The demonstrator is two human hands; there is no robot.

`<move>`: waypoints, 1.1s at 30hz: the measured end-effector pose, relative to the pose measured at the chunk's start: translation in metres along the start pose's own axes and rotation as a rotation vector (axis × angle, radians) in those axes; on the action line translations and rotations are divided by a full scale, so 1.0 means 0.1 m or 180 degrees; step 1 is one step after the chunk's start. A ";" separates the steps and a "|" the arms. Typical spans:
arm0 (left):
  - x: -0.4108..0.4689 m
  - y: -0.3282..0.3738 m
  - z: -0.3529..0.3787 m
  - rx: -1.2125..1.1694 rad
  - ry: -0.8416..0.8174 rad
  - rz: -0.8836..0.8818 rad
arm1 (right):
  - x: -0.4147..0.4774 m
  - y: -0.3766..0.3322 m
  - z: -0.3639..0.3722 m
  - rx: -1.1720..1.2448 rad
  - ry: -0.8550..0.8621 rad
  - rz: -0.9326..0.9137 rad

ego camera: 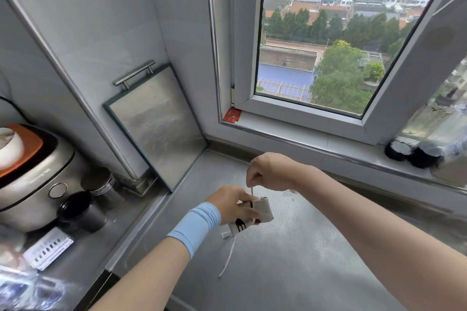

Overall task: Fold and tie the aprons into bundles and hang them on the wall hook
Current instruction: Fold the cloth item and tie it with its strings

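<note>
1. Head view, the only view. The apron (264, 211) is already folded down to a small cream bundle with black lettering. It is held in the air just above the steel counter (316, 255), near the middle of the scene.
2. The left hand (233, 203) grips the bundle, with fingers and thumb curled round its left end. A pale blue wristband (194, 225) sits on that wrist.
3. The right hand (267, 171) is above the bundle and a little to its right. Its fingers pinch the tie string (252, 190), which runs straight up from the bundle and looks taut.
4. A loose strap end (228, 257) hangs from the bundle's near-left corner toward the counter. There is a small twist or knot where it leaves the cloth, too small to tell which.
5. Judgement: folding of this apron is done and tying is under way. The string is drawn tight, but no finished knot shows.
6. Left to do: secure the tie, then hang the bundle. No wall hook is in view, and neither are other aprons, so the remaining count cannot be told.
7. Surroundings: a rice cooker (32, 184) and dark cups (73, 209) stand at the left. A metal board (159, 126) leans against the far wall, and the window (328, 45) is far right.
</note>
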State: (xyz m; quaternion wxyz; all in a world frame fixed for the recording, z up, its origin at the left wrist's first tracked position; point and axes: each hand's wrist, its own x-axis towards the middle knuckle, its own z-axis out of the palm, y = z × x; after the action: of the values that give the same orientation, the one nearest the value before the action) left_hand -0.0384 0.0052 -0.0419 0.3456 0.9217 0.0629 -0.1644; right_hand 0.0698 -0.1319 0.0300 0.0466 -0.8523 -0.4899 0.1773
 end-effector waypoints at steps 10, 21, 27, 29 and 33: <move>0.13 -0.12 0.09 -0.1731 0.0902 -0.0506 | 0.03 0.13 0.75 0.1250 0.2011 0.1401; 0.35 -0.14 -0.08 -0.3343 0.0917 -0.0835 | -0.14 -0.04 1.00 0.4932 -0.0605 0.0719; 0.34 -0.28 -0.10 -0.2583 0.1080 -0.0757 | -0.23 0.25 0.77 0.4283 -0.1038 0.0836; 0.31 -0.28 -0.11 -0.2670 0.0936 -0.0777 | -0.21 0.31 0.71 0.4089 -0.1100 0.0859; 0.17 -0.14 -0.16 -0.2620 0.0327 -0.0453 | -0.12 0.33 0.61 0.2677 -0.0973 0.1126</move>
State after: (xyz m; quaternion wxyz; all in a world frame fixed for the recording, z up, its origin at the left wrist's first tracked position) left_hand -0.0211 0.0267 -0.0453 0.6692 0.7072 0.2039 -0.1029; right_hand 0.0699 -0.1647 -0.0319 0.2839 -0.7940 -0.2245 0.4885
